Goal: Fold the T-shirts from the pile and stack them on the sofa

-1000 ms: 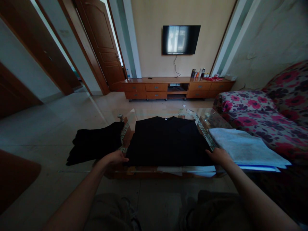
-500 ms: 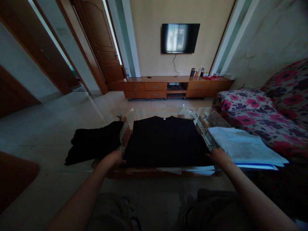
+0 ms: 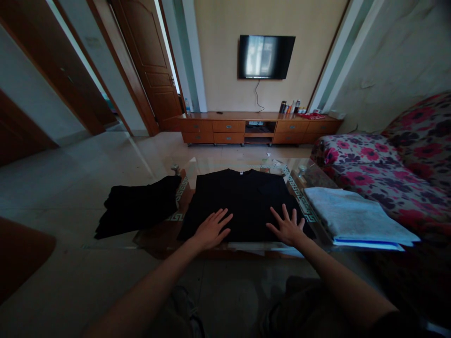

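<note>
A black T-shirt [image 3: 243, 197] lies spread on a glass coffee table [image 3: 204, 164], its neckline and small white label at the far side. My left hand [image 3: 212, 229] rests flat on the shirt's near left part with fingers spread. On the near right part, my right hand [image 3: 287, 226] lies palm down, fingers fanned out. Neither hand grips the cloth. To the left is a pile of black cloth [image 3: 141, 204], its folds hard to make out in the dark.
At the table's right lies a stack of pale blue-white sheets or bags [image 3: 359, 213] with a blue edge. A flowered sofa [image 3: 366, 173] stands on the right. Beyond are a low wooden cabinet [image 3: 229, 126] and a wall television [image 3: 267, 57].
Both hands have left the shirt's near side edges and moved inward onto its front part. Their fingers have opened and spread. The shirt lies in nearly the same place.
</note>
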{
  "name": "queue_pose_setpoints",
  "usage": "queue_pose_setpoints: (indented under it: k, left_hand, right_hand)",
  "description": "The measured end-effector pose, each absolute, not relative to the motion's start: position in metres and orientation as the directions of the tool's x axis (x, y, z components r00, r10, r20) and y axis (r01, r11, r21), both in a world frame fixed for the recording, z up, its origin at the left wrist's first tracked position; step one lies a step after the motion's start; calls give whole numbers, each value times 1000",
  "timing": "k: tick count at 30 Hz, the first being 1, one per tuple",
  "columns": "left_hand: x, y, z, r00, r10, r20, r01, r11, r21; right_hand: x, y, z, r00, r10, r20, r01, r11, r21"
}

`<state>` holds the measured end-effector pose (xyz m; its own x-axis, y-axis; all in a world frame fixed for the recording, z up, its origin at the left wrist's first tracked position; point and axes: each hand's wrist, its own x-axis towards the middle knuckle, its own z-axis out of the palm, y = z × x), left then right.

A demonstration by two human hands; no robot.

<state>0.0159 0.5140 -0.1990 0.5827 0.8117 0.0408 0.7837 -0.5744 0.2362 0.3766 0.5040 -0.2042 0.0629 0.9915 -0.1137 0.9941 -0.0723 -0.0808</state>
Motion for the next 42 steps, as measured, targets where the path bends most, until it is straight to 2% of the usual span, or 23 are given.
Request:
queue_pose_setpoints:
  k: [5, 10, 21, 25, 27, 31, 35, 42]
  left_hand:
    - [22, 517, -196, 540, 839, 67, 812, -540, 221]
    - [56, 519, -197, 456, 878, 146, 845, -479, 238]
    - [55, 522, -208, 532, 841, 97, 802, -537, 261]
    - [63, 527, -204, 510, 854, 100, 816, -517, 257]
    - [76, 532, -204, 499, 858, 122, 821, -513, 251]
    - [100, 538, -211, 616, 781, 98, 763, -623, 169]
    - [99, 539, -218, 683, 728, 64, 719, -685, 118]
    - [69, 536, -213, 592, 799, 103, 770, -599, 218]
  right_hand:
    - [361, 507, -196, -6, 998, -64, 998, 2, -60]
    - [309, 511, -193, -186, 982, -13, 974, 183, -134]
    - [298, 510, -198, -176, 982, -70, 975, 164, -152]
    - [280, 516, -187, -160, 987, 6, 970, 158, -187]
    - [262, 519, -179, -203, 976, 82, 951, 216, -221]
    - [227, 520, -172, -358, 924, 138, 876, 383, -295]
    - [223, 517, -181, -356, 933, 45, 867, 348, -355]
    - [272, 510, -196, -348, 937, 40, 910, 348, -224]
